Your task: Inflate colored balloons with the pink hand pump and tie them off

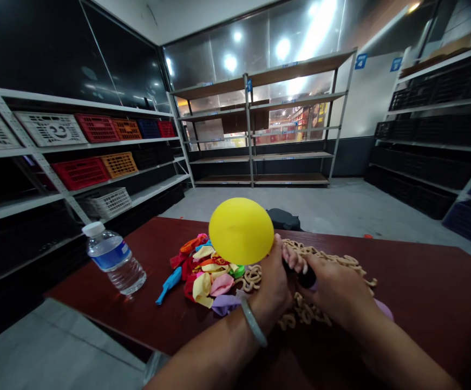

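Observation:
A round, inflated yellow balloon (241, 231) stands out beyond my left hand (275, 279). My left hand, with a pale bangle (254, 322) on its wrist, is closed at the balloon's neck, which the fingers hide. Close beside it, my right hand (337, 290) is wrapped round a dark, rounded piece (307, 277) that looks like part of a balloon pump, mostly hidden. A lilac rounded end (384, 310) shows past the right wrist; whether it belongs to the pump I cannot tell. Limp coloured balloons (203, 284) lie in a pile left of my hands.
A tan chain-like coil (333, 259) lies under and behind my hands on the dark red table (422, 271). A water bottle (116, 262) stands at the left. Shelves with crates (97, 128) line the left wall; a bare rack (292, 157) stands at the back.

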Motion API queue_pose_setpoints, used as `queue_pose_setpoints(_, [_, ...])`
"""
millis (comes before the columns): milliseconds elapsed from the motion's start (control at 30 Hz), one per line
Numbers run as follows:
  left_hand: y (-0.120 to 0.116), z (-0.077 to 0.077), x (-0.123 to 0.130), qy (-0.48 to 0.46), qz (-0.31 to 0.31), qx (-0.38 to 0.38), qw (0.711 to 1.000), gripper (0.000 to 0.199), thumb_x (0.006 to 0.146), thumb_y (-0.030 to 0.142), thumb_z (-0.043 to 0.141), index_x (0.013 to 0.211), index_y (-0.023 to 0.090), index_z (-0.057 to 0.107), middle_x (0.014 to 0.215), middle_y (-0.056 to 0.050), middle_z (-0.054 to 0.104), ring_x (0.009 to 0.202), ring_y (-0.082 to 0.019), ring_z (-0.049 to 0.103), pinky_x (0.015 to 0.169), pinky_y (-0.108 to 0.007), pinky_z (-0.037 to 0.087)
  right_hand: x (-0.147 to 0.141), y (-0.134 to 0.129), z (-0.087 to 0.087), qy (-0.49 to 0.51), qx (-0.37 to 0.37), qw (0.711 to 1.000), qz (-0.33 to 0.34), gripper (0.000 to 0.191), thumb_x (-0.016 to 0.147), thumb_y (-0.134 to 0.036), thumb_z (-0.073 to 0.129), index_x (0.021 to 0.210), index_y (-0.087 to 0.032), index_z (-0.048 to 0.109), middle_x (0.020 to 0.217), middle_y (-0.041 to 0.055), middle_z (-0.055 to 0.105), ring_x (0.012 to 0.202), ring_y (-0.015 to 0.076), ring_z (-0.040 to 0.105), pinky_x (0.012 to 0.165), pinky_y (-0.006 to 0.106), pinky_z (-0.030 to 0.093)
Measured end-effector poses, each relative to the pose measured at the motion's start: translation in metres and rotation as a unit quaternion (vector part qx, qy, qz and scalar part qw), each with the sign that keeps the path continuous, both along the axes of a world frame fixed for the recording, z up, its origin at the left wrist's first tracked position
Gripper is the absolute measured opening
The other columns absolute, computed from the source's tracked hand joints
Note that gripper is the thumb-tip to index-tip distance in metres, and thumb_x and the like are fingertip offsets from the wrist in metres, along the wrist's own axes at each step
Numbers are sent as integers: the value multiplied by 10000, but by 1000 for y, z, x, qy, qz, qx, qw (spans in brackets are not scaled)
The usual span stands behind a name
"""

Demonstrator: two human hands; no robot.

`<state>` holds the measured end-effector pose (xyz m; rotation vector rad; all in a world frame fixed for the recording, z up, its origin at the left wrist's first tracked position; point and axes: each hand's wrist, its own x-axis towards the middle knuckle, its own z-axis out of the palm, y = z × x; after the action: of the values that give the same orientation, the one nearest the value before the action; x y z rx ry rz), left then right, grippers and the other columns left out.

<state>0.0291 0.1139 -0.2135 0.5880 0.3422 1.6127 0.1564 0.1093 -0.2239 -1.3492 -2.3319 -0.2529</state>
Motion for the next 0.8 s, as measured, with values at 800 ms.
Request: queue_pose_setpoints(800, [17, 22, -43, -47, 45, 0, 998, 434, 885, 380, 602, 587, 186, 354, 460, 69, 303, 405, -75, 309, 468, -241, 273, 19, 9, 0, -53, 36, 998, -21, 364, 846, -454, 528, 1099, -199, 588, 949, 97, 726, 746, 254, 676, 608, 346, 420])
